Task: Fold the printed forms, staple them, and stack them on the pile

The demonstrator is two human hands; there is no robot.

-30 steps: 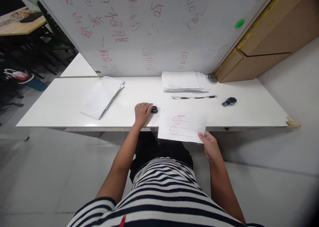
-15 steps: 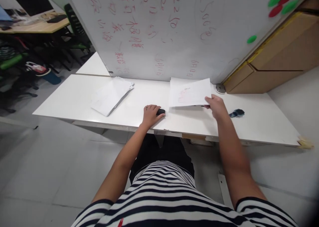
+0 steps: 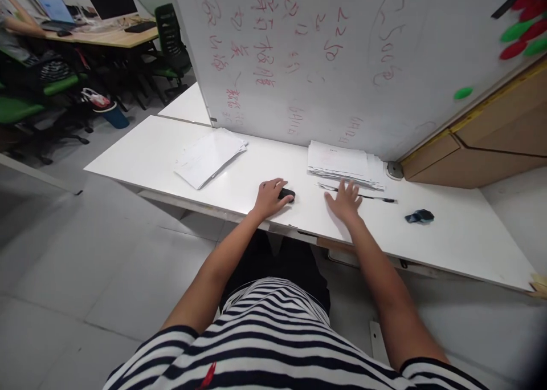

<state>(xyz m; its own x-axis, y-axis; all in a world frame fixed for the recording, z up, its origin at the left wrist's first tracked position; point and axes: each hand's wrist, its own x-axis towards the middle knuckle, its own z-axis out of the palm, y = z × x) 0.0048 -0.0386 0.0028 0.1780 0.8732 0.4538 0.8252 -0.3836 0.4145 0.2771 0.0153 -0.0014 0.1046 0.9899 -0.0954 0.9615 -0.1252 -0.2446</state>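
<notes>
My left hand rests on the white table, fingers curled round a small black round stamp. My right hand hovers open with spread fingers just in front of a black pen and holds nothing. Behind the pen lies a stack of papers, with the sheet bearing red stamp marks on top.
A second pile of papers lies at the left of the table. A small dark blue object sits at the right. A whiteboard with red writing stands behind, cardboard boxes to its right. Desks, chairs and a person's arm are far left.
My right hand carried the stamped sheet from the table's front edge to the stack at the back, let it go, and drew back open. My left hand stayed on the stamp.
</notes>
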